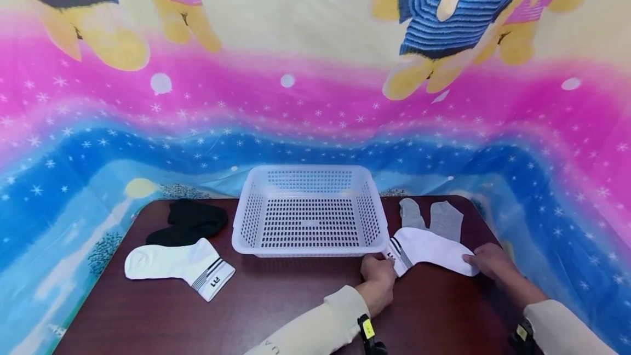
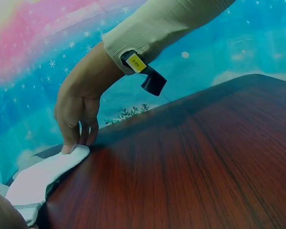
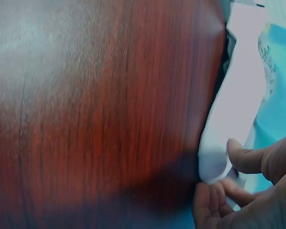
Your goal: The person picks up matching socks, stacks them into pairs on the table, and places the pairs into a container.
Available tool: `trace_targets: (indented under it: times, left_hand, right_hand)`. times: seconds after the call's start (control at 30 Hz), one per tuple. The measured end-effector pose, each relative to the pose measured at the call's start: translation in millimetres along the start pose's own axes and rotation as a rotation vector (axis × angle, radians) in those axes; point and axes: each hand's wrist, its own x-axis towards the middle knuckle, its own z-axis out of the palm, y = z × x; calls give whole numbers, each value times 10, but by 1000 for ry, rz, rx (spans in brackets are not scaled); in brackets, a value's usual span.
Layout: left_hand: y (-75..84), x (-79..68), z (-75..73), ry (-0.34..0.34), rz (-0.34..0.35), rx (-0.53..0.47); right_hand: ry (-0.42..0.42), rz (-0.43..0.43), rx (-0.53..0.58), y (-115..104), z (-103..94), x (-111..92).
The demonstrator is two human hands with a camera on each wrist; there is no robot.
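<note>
Fingers [image 1: 382,263] of both hands pinching white sock [image 1: 434,249] ends, lower right of frame; keep taut, lift level toward basket [image 1: 309,248].

At six o'clock lies a dark red-brown wood-grain table [image 1: 296,305]. On it sit a white perforated basket [image 1: 309,210], two white socks with black-striped cuffs [image 1: 179,264] [image 1: 429,251], black socks [image 1: 189,222] and grey socks [image 1: 434,217]. The backdrop [image 1: 315,97] is pink, blue and yellow with snowflakes.
</note>
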Motion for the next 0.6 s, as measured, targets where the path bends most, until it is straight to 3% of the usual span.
trace_targets:
  times: [0.17,0.4,0.6]
  left_hand:
    - [9,-13,-12,-16,-14,-5]
    - [2,-28,-18,-33,8,-19]
    - [-1,-20,-28,-51,-31,-72]
  right_hand:
    - [-52,7,63,85,-60,16]
    - [-46,-20,100,114,-61,-2]
    - [-80,-18,243,167,-133,7]
